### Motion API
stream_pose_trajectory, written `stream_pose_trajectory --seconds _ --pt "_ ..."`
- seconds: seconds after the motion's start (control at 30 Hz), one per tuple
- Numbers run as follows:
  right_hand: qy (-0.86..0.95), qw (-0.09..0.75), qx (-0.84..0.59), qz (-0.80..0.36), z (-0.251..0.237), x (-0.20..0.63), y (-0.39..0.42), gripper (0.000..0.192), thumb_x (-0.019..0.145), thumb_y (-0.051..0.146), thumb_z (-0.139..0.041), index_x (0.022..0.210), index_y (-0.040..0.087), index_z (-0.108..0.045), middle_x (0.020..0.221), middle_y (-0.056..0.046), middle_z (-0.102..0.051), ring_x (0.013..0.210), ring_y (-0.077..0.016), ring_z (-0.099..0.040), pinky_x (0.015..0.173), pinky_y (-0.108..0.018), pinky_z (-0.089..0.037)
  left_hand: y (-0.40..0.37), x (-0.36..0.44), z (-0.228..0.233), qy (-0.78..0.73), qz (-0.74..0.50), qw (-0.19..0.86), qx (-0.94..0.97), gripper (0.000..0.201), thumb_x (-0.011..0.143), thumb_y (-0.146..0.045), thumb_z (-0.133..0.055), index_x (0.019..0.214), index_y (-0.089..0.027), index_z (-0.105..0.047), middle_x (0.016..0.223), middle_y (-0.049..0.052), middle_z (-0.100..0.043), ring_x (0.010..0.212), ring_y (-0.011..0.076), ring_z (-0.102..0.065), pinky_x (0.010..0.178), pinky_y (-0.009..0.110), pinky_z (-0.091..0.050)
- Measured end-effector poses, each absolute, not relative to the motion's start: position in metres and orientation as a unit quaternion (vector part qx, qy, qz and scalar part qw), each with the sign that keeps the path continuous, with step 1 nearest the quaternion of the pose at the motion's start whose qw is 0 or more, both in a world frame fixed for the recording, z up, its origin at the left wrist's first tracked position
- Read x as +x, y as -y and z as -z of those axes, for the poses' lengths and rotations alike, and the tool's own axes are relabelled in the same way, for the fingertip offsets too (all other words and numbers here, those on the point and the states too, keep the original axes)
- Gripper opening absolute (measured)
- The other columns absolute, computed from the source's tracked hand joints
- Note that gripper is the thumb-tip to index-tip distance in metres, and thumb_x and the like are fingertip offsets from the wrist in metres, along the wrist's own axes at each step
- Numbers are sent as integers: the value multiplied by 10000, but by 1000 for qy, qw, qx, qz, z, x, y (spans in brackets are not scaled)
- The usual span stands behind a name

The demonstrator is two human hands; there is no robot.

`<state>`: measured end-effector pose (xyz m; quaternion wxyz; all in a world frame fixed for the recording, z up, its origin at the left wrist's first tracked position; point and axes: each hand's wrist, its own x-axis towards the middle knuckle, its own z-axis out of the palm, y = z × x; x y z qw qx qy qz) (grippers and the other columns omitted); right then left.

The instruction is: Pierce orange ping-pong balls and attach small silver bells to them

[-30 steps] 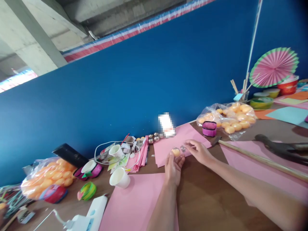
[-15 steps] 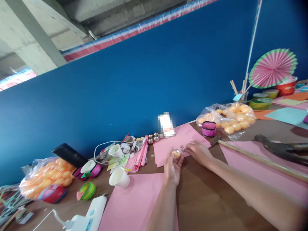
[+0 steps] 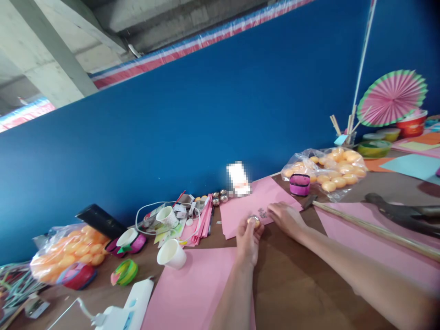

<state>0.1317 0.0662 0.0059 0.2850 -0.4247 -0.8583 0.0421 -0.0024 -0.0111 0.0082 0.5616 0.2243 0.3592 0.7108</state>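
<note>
My left hand [image 3: 247, 240] is closed around a small ball [image 3: 254, 221], pale orange below with a shiny silvery covering on top. It is held just over the near edge of a pink sheet [image 3: 244, 204]. On that sheet lies a pile of small dark metallic pieces [image 3: 262, 213], too small to name surely. My right hand [image 3: 285, 217] rests at the pile's right edge, its fingers bent and pressed together. Whatever is between those fingertips is hidden. Several shiny silver balls [image 3: 220, 198] sit behind the sheet, by the wall.
Plastic bags of orange balls [image 3: 338, 169] lie at the right and left. A hammer [image 3: 360, 224] and dark pliers-like tool [image 3: 395, 211] lie right. White cups [image 3: 172, 254], a power strip [image 3: 135, 300] and a cable stand left. A blue wall [image 3: 172, 137] closes the back.
My left hand has turned the ball and wrapped its fingers more closely round it. My right hand has shifted slightly rightward, showing more of the metallic pile.
</note>
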Motion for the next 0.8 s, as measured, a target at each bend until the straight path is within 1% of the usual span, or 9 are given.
stream_pose_trajectory --seconds 0.07,0.17,0.33,0.53,0.67,0.8 --pt "855 289 -427 -48 -7 132 -65 123 821 229 -433 767 203 -540 720 -20 -586 725 -164 -495 629 -245 -325 12 -2 -10 -353 -715 561 224 357 678 -240 -641 1023 -192 -564 829 20 -608 743 95 -584 758 264 -472" --pt "853 290 -429 -60 -8 132 -65 104 805 239 -458 766 204 -548 736 -28 -586 739 -168 -498 635 -247 -331 12 -2 -11 -348 -719 564 212 339 694 -282 -622 1015 -189 -572 853 34 -617 766 112 -595 774 283 -472" --pt "852 299 -424 -74 -5 132 -68 68 776 214 -486 761 208 -552 744 -24 -581 740 -169 -502 652 -252 -348 11 -3 -10 -346 -717 570 205 329 705 -274 -611 1015 -169 -575 829 49 -633 769 125 -605 794 302 -467" --pt "834 344 -416 -115 -3 134 -71 98 765 210 -472 749 201 -568 766 -32 -591 763 -172 -526 674 -261 -371 12 -3 -11 -353 -717 562 214 342 684 -260 -631 1008 -166 -574 809 40 -636 733 115 -602 801 315 -462" --pt "811 374 -427 -142 -5 134 -71 137 786 243 -440 762 201 -568 758 -30 -596 684 -157 -539 622 -254 -383 12 -3 -12 -347 -709 574 218 343 702 -264 -613 1026 -167 -563 828 41 -635 770 125 -607 818 317 -455" --pt "792 394 -433 -174 -7 132 -69 168 795 317 -450 721 208 -553 687 -14 -596 623 -144 -544 569 -241 -379 12 -3 -12 -342 -710 578 209 332 714 -283 -600 1026 -176 -564 842 45 -635 789 133 -610 814 313 -458"
